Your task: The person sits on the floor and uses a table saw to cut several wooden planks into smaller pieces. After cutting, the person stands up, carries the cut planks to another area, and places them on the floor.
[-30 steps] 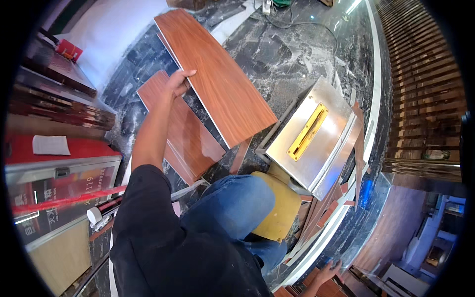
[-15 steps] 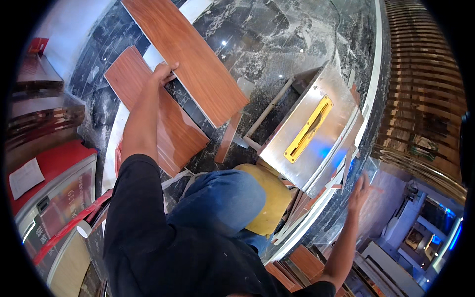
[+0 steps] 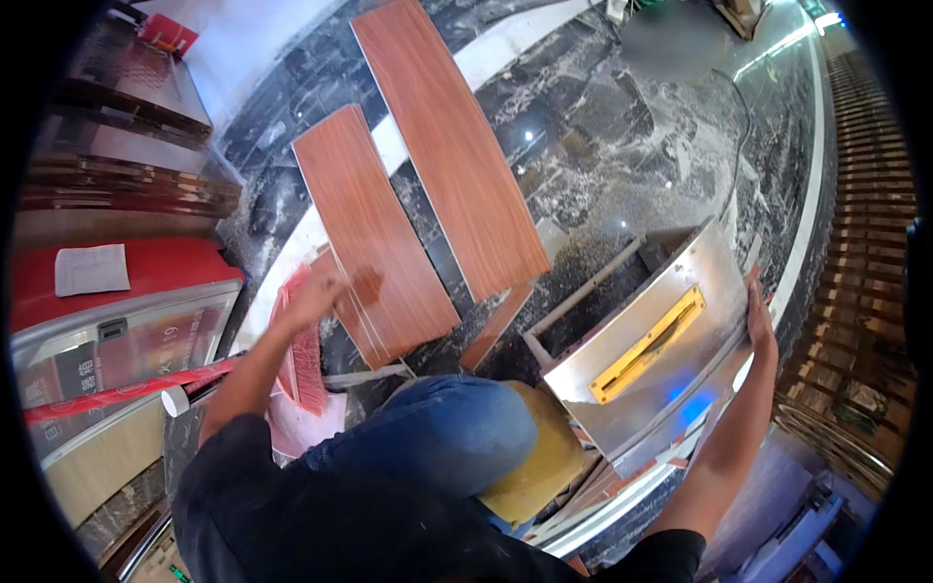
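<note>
Fingers bent on the left hand (image 3: 316,296), over the near edge of the left plank (image 3: 379,223), and whether they touch or grip it, I cannot tell! A dark shadow on the wood beside them hints at a gap. That reddish-brown plank lies flat on the floor, left of the machine, probably put there to be within easy reach of the seat. Just beyond, nearly alongside, rests a longer plank (image 3: 452,146), a dark gap between the two that should make each easy to pick up.

Across to the right hand (image 3: 761,321): fingers long, straight, unclosed, at the far edge of the metal-topped machine (image 3: 593,340). Perhaps it's there for support; contact is hard to judge. Its yellow slotted insert (image 3: 612,380) sits in the bare top, close to the person's knee.

Under it all, a dark marbled floor (image 3: 569,73), streaked with pale dust, a narrow wood strip (image 3: 496,325) lying between plank and machine. Down by the left forearm, red broom bristles (image 3: 303,364)! Out left stands a red-topped cabinet (image 3: 185,255) bearing a white paper (image 3: 92,270); far right, slatted brown panelling (image 3: 870,194) curves along the rim.
</note>
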Tool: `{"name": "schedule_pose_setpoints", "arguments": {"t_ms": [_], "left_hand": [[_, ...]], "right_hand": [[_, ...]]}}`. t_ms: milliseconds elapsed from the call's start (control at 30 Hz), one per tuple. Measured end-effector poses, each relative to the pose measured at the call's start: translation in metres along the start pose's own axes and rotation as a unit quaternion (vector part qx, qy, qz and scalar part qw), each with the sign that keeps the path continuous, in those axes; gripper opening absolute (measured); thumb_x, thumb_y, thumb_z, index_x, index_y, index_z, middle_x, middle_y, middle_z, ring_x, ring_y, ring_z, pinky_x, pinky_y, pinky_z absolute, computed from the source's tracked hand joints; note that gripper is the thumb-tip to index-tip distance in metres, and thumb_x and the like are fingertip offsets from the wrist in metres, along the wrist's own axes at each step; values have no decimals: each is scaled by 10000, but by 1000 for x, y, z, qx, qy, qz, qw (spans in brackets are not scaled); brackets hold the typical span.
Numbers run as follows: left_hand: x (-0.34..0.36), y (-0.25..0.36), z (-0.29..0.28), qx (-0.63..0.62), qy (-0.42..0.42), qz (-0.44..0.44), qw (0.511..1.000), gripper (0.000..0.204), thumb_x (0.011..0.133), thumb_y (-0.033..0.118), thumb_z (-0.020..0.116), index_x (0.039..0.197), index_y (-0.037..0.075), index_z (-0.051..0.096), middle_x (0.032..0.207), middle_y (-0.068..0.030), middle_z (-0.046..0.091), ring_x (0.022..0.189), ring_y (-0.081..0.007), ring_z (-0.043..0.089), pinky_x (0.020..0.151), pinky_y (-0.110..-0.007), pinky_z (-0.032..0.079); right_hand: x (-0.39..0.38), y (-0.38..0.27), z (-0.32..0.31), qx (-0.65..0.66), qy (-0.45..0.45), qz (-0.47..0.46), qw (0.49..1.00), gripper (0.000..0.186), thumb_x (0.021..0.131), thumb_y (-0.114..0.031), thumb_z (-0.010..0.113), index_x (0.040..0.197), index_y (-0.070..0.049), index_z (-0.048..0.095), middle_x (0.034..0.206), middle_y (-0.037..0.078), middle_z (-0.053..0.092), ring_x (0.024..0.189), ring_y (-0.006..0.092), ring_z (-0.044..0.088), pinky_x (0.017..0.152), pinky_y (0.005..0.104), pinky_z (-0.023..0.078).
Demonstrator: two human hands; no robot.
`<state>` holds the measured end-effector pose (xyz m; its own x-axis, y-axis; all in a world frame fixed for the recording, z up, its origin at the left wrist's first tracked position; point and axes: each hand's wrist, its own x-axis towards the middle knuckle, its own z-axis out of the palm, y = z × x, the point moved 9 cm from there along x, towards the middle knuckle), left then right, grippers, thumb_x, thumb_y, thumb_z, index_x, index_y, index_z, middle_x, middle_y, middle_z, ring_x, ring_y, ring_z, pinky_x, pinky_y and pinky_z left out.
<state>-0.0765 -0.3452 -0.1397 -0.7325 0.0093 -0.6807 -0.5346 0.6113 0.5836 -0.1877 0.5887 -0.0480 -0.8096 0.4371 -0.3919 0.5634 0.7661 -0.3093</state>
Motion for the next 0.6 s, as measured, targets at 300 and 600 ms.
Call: {"name": "schedule_pose_setpoints", "arguments": {"t_ms": [300,600], "left_hand": [[-166,273,85,-27,1,470,882,130,914,164,626,846,65,677,773,-73,649,671,-211,637,626,-341,511],[-339,324,245,227,-296,759,534,121,806,227,627,764,130,570,725,-27,559,733,-217,575,573,-350,465]], "right_hand": [[-114,39,-47,291,358,-162,872,430,1046,-279,366,1265,32,565,1150,174,658,1071,264,609,954,358,457],[-658,183,287,299,302,242,872,514,1028,-299,359,1449,-4,363,1083,235,653,1046,303,623,932,378,477]]}}
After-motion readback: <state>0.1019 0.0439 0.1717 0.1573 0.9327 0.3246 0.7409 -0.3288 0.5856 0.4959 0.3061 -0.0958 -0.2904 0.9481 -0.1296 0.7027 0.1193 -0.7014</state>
